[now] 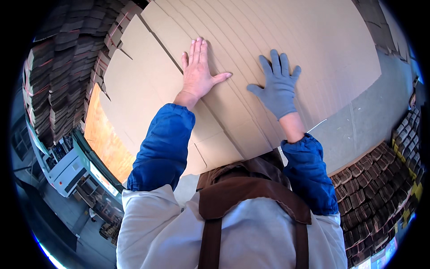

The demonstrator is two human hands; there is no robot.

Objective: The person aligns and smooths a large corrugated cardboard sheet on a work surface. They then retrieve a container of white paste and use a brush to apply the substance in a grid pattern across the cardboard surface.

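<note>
**Both hands flat on cardboard stack**

Left hand [197, 74] bare, right hand [277, 87] in a grey-blue glove. Both palms down, fingers spread, pressing on the top cardboard sheet [251, 40]; neither grip closes around anything. The sheet is a large flat die-cut blank with score lines, lying under both hands and running far and right past them. Left hand sits near a cut edge of the blank, right hand further in toward the middle. More blanks [134, 89] fan out underneath to the left. Grey bench [371, 112] shows bare to the right of the sheet. Stacks of folded dark cartons [62, 67] far left, more [380, 188] near right.
</note>
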